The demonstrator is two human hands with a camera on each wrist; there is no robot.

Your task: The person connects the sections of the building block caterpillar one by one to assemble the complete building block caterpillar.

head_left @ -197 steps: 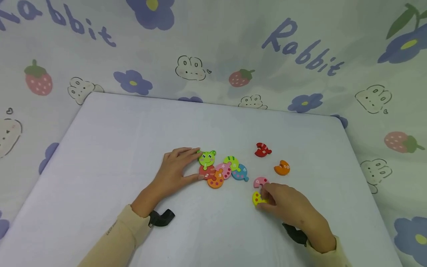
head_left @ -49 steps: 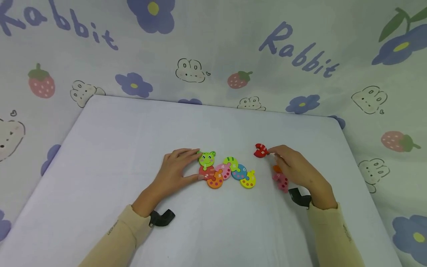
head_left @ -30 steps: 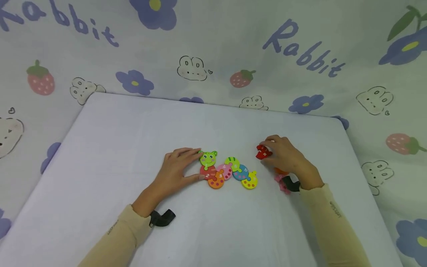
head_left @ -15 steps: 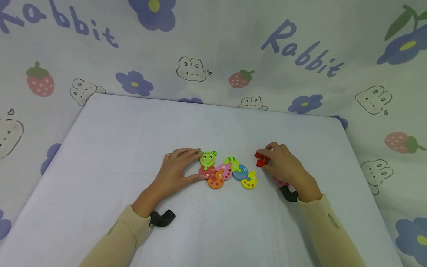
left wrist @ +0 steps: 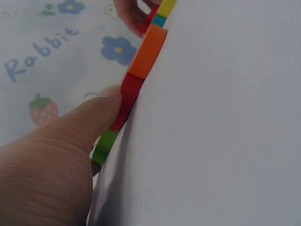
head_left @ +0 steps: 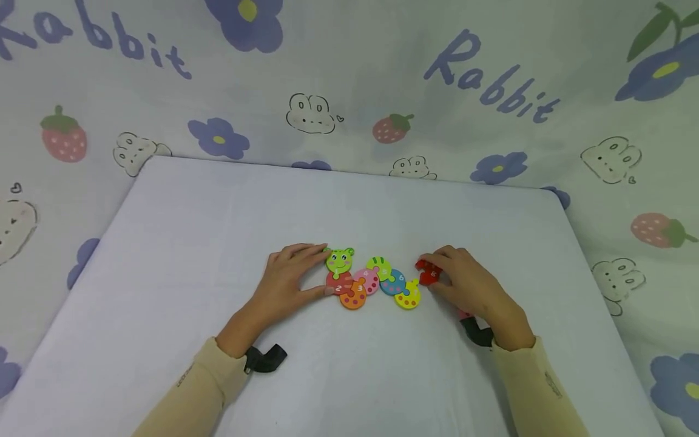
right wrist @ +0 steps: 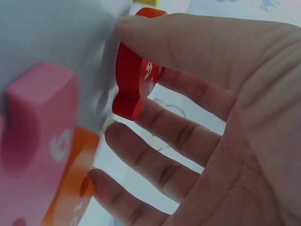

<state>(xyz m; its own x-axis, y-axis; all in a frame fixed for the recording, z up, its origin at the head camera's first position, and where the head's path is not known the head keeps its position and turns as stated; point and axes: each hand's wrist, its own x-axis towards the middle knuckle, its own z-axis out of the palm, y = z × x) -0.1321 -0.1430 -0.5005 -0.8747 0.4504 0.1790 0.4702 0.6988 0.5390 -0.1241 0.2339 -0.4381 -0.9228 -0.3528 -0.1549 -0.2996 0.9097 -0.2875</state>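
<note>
Across the middle of the head view lies a joined caterpillar puzzle, from a green head piece (head_left: 339,261) through a red piece marked 2 (head_left: 338,284) to a yellow spotted piece (head_left: 408,295). My left hand (head_left: 284,282) rests beside the head end. Its thumb presses the red piece's side (left wrist: 128,101) in the left wrist view, and its index fingertip touches the green head. With my right hand (head_left: 471,285) I pinch a loose red puzzle piece (right wrist: 129,70) marked 8 between thumb and fingers, close to the yellow piece's knob. My other right fingers are spread.
A pink puzzle piece (right wrist: 44,117) marked 9 and an orange puzzle piece (right wrist: 77,174) marked 10 lie under my right hand, mostly hidden in the head view. The white table (head_left: 218,206) meets a patterned cloth (head_left: 349,73) at the back.
The yellow piece has joined the chain's right end, and the pink piece has shifted right beside the orange one. My right hand took the red 8 piece and brought it nearer the yellow piece.
</note>
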